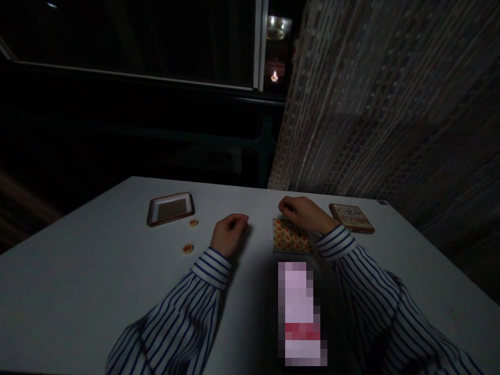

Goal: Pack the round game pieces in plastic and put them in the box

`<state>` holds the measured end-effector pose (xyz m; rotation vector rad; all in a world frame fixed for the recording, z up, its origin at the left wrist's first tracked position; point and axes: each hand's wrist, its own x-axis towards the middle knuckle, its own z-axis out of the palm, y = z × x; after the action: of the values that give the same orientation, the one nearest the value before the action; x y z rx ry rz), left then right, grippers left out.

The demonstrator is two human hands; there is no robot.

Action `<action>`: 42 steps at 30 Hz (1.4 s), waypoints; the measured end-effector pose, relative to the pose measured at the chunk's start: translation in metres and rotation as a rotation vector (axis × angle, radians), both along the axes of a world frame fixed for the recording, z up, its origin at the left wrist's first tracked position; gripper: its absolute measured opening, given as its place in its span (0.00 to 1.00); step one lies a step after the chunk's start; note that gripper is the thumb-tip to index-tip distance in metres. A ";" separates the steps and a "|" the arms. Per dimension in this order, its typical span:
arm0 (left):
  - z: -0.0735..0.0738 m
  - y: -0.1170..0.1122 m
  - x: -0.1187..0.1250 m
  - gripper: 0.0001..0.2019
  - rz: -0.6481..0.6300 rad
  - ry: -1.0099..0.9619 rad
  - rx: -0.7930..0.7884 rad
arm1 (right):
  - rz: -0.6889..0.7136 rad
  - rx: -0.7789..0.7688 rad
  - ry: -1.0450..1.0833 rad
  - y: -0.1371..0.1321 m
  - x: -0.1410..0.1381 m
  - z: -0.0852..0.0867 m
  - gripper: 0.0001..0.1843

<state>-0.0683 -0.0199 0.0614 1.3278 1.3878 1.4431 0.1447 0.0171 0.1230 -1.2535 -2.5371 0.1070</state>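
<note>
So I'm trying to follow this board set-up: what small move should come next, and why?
Probably the left hand moves left to pick up the front round piece: it and the rear round piece lie loose on the table, off the board, and the right hand is occupied at the board's far edge.

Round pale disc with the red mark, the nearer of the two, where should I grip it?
I would pinch the round pale disc by its thin rim, thumb and forefinger opposite, coming straight down from above. It lies flat on the white table, apart from the farther disc, so the rim is free all round. The left hand is nearest.
</note>
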 end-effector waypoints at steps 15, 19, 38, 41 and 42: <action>0.017 -0.025 -0.082 0.13 0.138 0.159 0.034 | 0.111 -0.003 -0.011 -0.003 -0.043 0.011 0.12; 0.019 -0.027 -0.104 0.14 0.207 0.236 -0.007 | 0.120 -0.004 -0.044 -0.003 -0.059 0.008 0.13; -0.029 -0.004 -0.155 0.17 0.236 0.947 -0.157 | 0.209 -0.126 -0.085 0.016 -0.152 -0.032 0.19; -0.033 0.002 -0.154 0.16 0.218 1.001 -0.117 | 0.242 -0.145 -0.047 0.020 -0.165 -0.042 0.19; -0.033 0.003 -0.154 0.15 0.212 1.006 -0.103 | 0.251 -0.161 -0.028 0.022 -0.169 -0.045 0.19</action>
<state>-0.2224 -0.0170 0.0280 1.9965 2.2341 0.7717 -0.0245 0.0393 0.0782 -0.9888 -2.7455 0.3574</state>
